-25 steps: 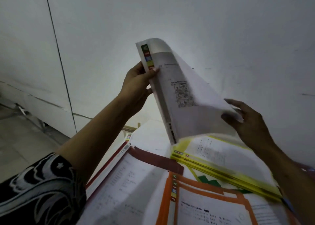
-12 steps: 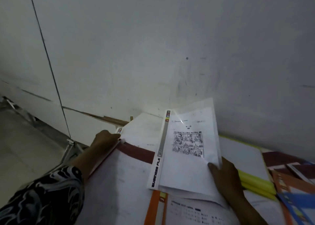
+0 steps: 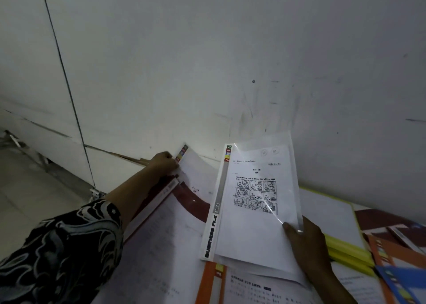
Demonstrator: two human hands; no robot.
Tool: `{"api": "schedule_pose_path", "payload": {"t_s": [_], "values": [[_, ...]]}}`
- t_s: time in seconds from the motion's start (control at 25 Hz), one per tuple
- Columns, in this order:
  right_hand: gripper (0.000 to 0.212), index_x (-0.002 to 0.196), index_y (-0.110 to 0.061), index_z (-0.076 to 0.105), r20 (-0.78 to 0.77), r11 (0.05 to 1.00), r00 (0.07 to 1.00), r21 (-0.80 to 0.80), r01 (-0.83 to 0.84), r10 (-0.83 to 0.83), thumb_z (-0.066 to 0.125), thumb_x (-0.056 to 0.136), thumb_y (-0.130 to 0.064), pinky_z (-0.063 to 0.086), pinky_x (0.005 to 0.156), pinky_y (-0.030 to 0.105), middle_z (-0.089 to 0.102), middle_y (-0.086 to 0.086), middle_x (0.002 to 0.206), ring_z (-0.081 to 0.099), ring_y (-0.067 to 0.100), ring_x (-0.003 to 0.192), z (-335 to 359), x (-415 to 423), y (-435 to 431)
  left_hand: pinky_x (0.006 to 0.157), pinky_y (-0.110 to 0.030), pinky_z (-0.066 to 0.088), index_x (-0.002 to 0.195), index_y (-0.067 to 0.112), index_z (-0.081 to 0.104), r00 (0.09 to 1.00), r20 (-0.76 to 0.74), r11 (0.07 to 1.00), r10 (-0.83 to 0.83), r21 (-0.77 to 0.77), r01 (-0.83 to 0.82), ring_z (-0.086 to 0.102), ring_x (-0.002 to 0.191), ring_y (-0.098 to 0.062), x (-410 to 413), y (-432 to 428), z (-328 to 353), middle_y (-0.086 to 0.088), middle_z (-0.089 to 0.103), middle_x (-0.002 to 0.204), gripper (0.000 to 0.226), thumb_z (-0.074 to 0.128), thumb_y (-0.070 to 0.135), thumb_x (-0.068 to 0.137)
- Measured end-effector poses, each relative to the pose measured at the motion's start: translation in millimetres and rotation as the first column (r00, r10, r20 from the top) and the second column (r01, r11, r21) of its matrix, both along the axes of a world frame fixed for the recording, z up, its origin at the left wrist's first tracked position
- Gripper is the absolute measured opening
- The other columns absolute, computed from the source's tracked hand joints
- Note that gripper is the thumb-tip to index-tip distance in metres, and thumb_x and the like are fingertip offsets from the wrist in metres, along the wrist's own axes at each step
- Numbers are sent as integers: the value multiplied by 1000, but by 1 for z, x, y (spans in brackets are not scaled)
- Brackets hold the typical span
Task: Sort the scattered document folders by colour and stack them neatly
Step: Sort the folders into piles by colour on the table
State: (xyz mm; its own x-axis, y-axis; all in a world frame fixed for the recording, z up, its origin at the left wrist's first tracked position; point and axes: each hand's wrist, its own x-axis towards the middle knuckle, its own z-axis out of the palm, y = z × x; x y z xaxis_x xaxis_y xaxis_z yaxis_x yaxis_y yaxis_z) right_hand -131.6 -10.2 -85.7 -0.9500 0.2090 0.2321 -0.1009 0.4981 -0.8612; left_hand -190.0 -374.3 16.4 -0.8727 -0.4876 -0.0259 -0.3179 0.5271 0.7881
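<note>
The right hand (image 3: 309,241) is pressing flat on the lower right corner of the white folder (image 3: 251,202), fingers spread on its clear cover rather than closed round it. That folder is lying across the heap, over an orange folder (image 3: 209,283) and the red folder (image 3: 184,202), near the wall. The left hand (image 3: 164,165) is reaching to the far left edge of the heap and pinching the spine of another white folder (image 3: 196,167) that is lying partly under the red one; the fingers look curled on it, but how firm the hold is I cannot tell.

The covers look slick, so the top white folder is liable to slide off the uneven heap if the right hand lets go. Pulling the far folder out could drag the red one along and skew the pile. Loose sheets seem to be poking from under the top folder and may slip out.

The worktop itself is hidden under papers. The yellow folders (image 3: 345,250) and the blue folder (image 3: 405,283) at the right are partly cut off, and the dim light is making small print unreadable.
</note>
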Motion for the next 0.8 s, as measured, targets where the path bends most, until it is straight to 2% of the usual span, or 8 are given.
{"api": "schedule_pose_path", "payload": {"t_s": [0.08, 0.2, 0.32, 0.48, 0.56, 0.68, 0.72, 0.8], "values": [[26, 114, -4, 65, 16, 995, 1000, -103, -7, 8, 67, 89, -10, 42, 79, 33, 64, 9, 97, 59, 27, 93, 4, 0, 2, 65, -30, 46, 101, 10, 56, 985, -174, 998, 12, -55, -22, 60, 86, -29, 3, 8, 26, -14, 62, 103, 11, 53, 19, 94], [28, 120, -4, 63, 89, 952, 993, -303, -49, 80, 64, 92, -9, 46, 84, 36, 65, 9, 101, 60, 27, 96, 10, -1, 9, 54, -30, 44, 105, 11, 50, 873, -487, 994, -21, -103, -34, 59, 75, -24, 19, 24, 68, -12, 63, 101, 14, 47, 23, 100], [22, 114, -9, 65, 84, 864, 993, -503, -29, 83, 64, 92, -12, 52, 86, 43, 69, 12, 103, 64, 33, 96, 22, 3, 19, 61, -42, 53, 103, 12, 46, 719, -682, 986, -136, -166, 29, 63, 82, -32, 42, 45, 107, -14, 66, 96, 11, 46, 23, 101], [18, 108, -13, 65, 13, 807, 999, -590, -27, 42, 66, 91, -19, 53, 88, 50, 70, 12, 104, 65, 33, 93, 52, 9, 37, 62, -35, 57, 104, 15, 42, 580, -785, 975, -218, -198, 99, 67, 86, -22, 72, 82, 142, -8, 67, 102, 10, 43, 25, 103], [14, 103, -17, 68, -64, 779, 997, -622, -79, 50, 69, 89, -19, 54, 89, 52, 71, 12, 106, 67, 33, 95, 71, 19, 47, 57, -23, 55, 108, 17, 42, 544, -811, 976, -213, -155, 151, 68, 85, -15, 87, 101, 152, -6, 67, 104, 12, 44, 28, 103], [41, 99, -14, 72, -225, 742, 974, -647, -173, 30, 82, 69, -40, 59, 78, 41, 74, 10, 101, 71, 26, 86, 108, 40, 66, 64, -19, 52, 118, 15, 47, 533, -831, 969, -161, -31, 244, 66, 90, -11, 109, 128, 162, -2, 65, 108, 22, 45, 31, 102], [42, 100, -12, 72, -263, 737, 964, -646, -198, 29, 82, 69, -39, 58, 74, 37, 75, 11, 100, 71, 24, 84, 119, 48, 73, 68, -22, 53, 118, 15, 49, 542, -830, 957, -132, 36, 288, 67, 92, -13, 117, 138, 163, -1, 66, 108, 23, 46, 30, 102], [23, 106, -8, 71, -303, 747, 952, -622, -233, 45, 70, 86, -20, 55, 72, 32, 74, 12, 101, 70, 23, 84, 136, 66, 93, 76, -27, 54, 117, 16, 54, 563, -819, 905, -112, 150, 398, 67, 96, -14, 134, 157, 162, 0, 67, 108, 20, 46, 27, 102]]}}
